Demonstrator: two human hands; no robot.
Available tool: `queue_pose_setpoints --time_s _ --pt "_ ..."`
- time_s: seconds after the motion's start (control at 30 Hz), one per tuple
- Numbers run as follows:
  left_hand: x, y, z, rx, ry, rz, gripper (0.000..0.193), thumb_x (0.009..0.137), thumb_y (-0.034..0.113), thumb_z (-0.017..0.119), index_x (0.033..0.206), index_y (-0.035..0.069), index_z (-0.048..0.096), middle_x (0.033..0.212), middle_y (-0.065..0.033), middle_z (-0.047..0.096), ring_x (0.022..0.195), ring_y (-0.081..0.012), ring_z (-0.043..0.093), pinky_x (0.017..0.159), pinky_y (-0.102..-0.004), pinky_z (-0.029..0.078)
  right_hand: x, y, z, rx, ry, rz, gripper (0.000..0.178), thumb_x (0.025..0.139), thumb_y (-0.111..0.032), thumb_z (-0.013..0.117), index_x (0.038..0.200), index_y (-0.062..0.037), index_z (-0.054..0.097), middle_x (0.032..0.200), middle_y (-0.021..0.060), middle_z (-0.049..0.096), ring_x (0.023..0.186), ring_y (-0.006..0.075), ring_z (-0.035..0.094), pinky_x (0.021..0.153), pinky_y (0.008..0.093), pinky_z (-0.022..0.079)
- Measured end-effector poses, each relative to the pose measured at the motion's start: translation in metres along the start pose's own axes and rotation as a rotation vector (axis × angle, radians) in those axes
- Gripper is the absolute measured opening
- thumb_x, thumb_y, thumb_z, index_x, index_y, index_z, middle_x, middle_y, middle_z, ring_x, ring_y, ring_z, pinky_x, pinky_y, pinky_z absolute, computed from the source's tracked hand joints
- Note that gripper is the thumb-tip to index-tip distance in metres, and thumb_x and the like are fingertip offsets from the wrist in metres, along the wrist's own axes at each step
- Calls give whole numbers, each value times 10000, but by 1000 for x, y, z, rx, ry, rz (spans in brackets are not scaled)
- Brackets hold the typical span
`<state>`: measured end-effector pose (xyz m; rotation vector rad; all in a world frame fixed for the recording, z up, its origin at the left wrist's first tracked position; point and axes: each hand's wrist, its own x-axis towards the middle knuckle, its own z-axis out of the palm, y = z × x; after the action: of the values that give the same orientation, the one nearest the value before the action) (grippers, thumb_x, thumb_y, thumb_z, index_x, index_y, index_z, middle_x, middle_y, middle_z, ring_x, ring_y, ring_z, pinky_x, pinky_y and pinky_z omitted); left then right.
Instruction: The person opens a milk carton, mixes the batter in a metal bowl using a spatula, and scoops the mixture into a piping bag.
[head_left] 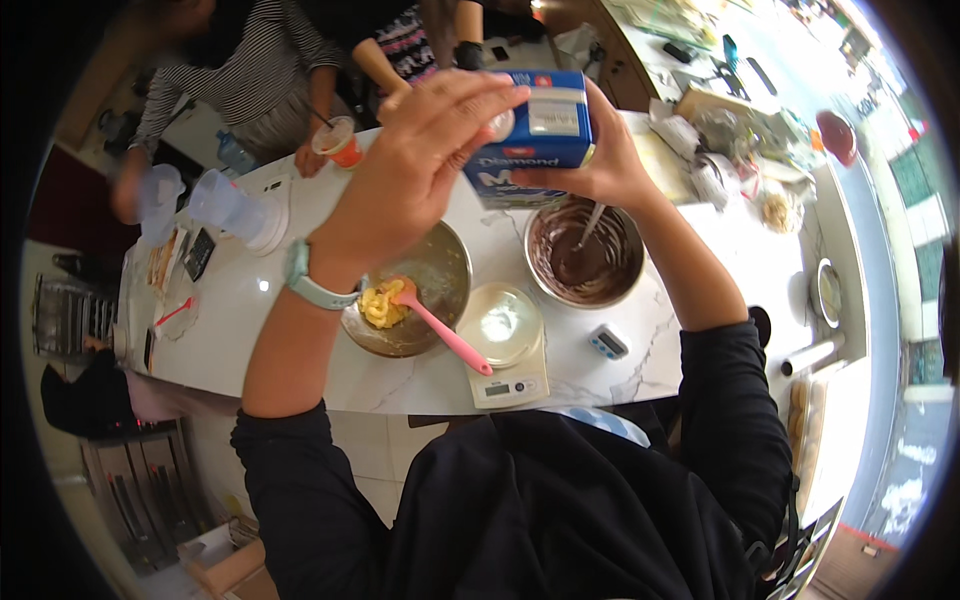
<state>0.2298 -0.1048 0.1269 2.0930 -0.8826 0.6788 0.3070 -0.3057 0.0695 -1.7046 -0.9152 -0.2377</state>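
Blue carton (pixel 485 170) is held up in both hands above the desk (pixel 230 320), tilted. L to R: co-worker in striped top (pixel 215 75) has a hand by a clear jug (pixel 160 195); 2nd clear jug (pixel 220 200) just beside, then cup w/ red drink (pixel 340 145). L hand (pixel 425 135) is at carton's top w/ fingers bent over the white cap (pixel 500 124); can't tell how tight. Below it, metal bowl (pixel 450 270) w/ yellow lump (pixel 380 303) & pink spatula (pixel 445 330) in it, handle reaching over the rim. Next, digital scale (pixel 510 387) w/ round pale dish (pixel 500 325) on top. R hand (pixel 612 160) grasps carton's R side, thumb & fingers wrapped round it. Beneath, 2nd metal bowl (pixel 628 270) w/ dark brown mix (pixel 575 265) & silver utensil (pixel 592 222); small timer (pixel 608 342) near it. Far R, plastic bags (pixel 720 170).
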Motion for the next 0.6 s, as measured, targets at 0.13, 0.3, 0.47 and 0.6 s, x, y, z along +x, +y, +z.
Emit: queue_pose_setpoints --time_s 0.13,0.3,0.47,0.6 --pt "21 29 -40 229 -180 334 286 822 37 632 1106 10 641 1083 -116 628 950 -228 609 804 -307 502 -21 -46 -12 109 11 -64 815 548 -119 863 1242 2 452 1076 102 627 994 182 610 891 328 496" --pt "0 50 -48 158 -212 308 220 793 84 675 982 -28 657 978 -112 630 846 -208 605 711 -272 490 -56 -81 -1 80 24 6 840 531 -104 855 1254 16 446 1103 117 615 1002 196 612 906 334 491" --pt "-37 53 -33 102 -108 297 180 794 53 674 961 -8 648 952 -108 614 832 -221 599 713 -273 492 -88 -107 32 245 181 218 781 538 -145 876 1185 30 476 1045 112 623 960 172 618 877 305 489" --pt "-50 49 -52 -131 -262 271 268 775 9 668 1042 2 649 996 -118 599 840 -223 602 716 -280 504 -107 -121 41 300 121 317 810 499 -105 862 1193 48 473 1082 131 621 980 189 616 895 319 491"
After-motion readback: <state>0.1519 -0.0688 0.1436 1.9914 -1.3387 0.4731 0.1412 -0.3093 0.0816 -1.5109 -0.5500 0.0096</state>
